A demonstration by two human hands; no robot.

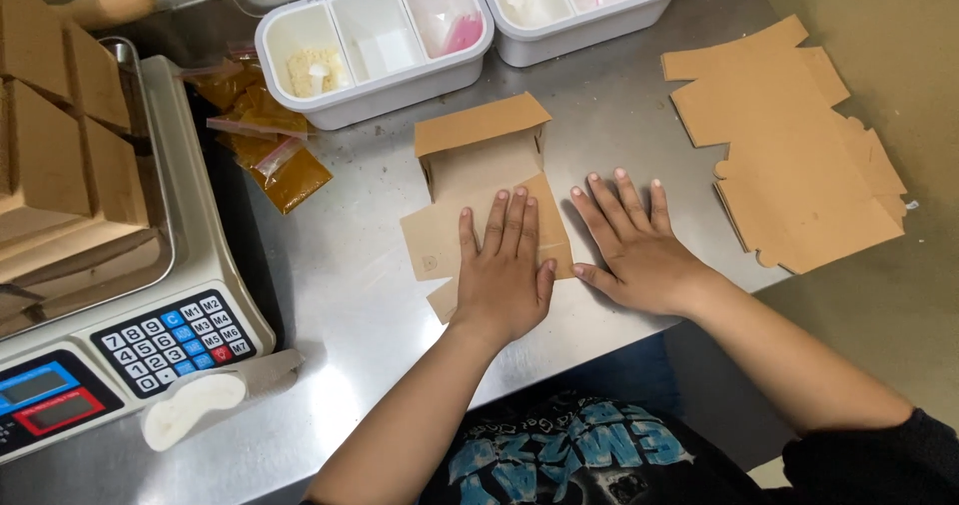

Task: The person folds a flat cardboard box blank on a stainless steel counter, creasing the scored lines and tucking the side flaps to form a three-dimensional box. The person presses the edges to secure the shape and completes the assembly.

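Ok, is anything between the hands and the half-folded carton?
Nothing visible. The left hand already lies flat on the carton, and the right hand rests on the bare table right beside it.

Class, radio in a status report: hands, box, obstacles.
Left hand flat on the half-folded cardboard box. Right hand flat on steel table beside it. Nothing blocking.

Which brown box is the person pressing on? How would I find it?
Look at the shiny metal table, just below the white divided tray. The half-folded cardboard box lies under the left hand, with the right hand beside it. Unlike the flat stack of cardboard blanks, one flap stands up.
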